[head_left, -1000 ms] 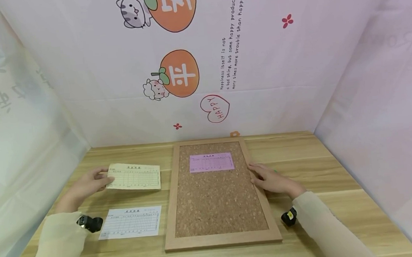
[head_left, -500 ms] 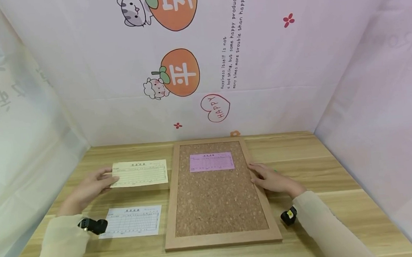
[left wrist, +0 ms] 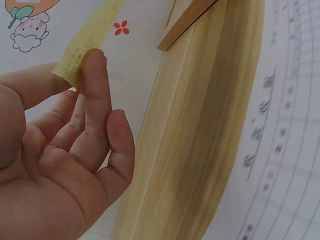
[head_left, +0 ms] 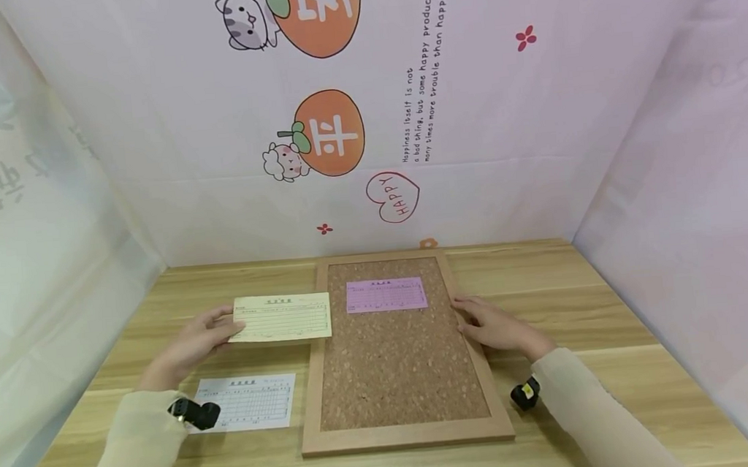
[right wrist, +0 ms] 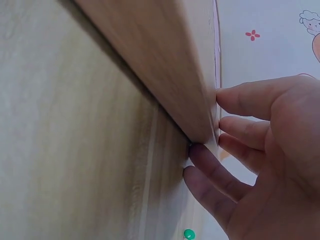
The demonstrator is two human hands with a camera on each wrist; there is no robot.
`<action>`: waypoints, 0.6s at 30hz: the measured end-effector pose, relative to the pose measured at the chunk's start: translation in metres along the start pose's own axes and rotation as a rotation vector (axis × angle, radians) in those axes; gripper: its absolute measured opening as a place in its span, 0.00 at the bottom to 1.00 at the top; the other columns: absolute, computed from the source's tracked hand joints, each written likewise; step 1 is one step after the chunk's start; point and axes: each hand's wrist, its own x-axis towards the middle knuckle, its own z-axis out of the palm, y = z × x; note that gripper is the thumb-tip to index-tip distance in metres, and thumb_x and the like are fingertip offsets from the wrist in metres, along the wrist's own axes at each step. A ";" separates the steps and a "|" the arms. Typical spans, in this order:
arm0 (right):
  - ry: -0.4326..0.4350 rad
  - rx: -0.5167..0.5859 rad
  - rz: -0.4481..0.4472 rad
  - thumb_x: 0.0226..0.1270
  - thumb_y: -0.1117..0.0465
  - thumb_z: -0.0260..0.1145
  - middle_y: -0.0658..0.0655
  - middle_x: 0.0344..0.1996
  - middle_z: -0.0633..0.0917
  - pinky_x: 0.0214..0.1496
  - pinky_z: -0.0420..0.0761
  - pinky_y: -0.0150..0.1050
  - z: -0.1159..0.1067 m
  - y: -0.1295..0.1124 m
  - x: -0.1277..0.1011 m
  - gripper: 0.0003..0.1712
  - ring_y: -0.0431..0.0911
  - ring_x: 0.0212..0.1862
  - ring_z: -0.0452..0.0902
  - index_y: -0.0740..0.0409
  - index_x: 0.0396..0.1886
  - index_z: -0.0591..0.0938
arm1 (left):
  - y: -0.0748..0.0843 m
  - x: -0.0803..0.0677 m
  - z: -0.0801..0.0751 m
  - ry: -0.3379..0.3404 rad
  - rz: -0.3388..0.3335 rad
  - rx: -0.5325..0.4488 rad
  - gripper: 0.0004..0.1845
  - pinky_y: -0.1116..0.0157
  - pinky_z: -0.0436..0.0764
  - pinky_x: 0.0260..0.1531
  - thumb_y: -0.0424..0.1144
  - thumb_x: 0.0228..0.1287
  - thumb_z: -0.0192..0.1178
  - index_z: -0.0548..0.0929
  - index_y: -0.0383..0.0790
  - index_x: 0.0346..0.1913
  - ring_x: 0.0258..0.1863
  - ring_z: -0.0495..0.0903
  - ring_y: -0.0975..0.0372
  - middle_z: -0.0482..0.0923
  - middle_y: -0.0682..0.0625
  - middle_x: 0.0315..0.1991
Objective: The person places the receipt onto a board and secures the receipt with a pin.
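Note:
My left hand pinches the left edge of a pale yellow printed paper form, held flat above the table. The form's right edge overlaps the left frame of the corkboard in the head view. In the left wrist view, the yellow form sits between thumb and fingertips. My right hand rests on the corkboard's right frame, its fairly straight fingers touching the wooden edge. A purple form lies on the upper part of the cork.
A white form lies on the wooden table left of the corkboard, partly behind the left wrist camera. A green pushpin shows below the right hand's fingers. Printed white cloth hangs around the table.
My left hand has moved right with the yellow form, from over the table to the corkboard's left frame. The form has levelled out. My right hand stays put.

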 end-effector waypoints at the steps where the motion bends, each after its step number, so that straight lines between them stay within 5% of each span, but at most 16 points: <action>1: 0.002 0.000 -0.003 0.77 0.63 0.57 0.73 0.73 0.60 0.68 0.63 0.61 0.000 0.000 0.000 0.31 0.67 0.72 0.57 0.72 0.74 0.62 | 0.000 0.001 0.003 -0.002 0.004 -0.004 0.39 0.56 0.76 0.58 0.44 0.75 0.58 0.52 0.25 0.75 0.52 0.76 0.64 0.69 0.32 0.64; 18: 0.062 0.001 -0.032 0.75 0.64 0.60 0.73 0.67 0.69 0.62 0.73 0.60 -0.001 -0.001 -0.002 0.26 0.66 0.64 0.70 0.74 0.67 0.72 | 0.003 0.026 0.060 0.017 0.024 -0.095 0.32 0.58 0.78 0.52 0.43 0.74 0.59 0.63 0.30 0.72 0.48 0.79 0.63 0.77 0.41 0.57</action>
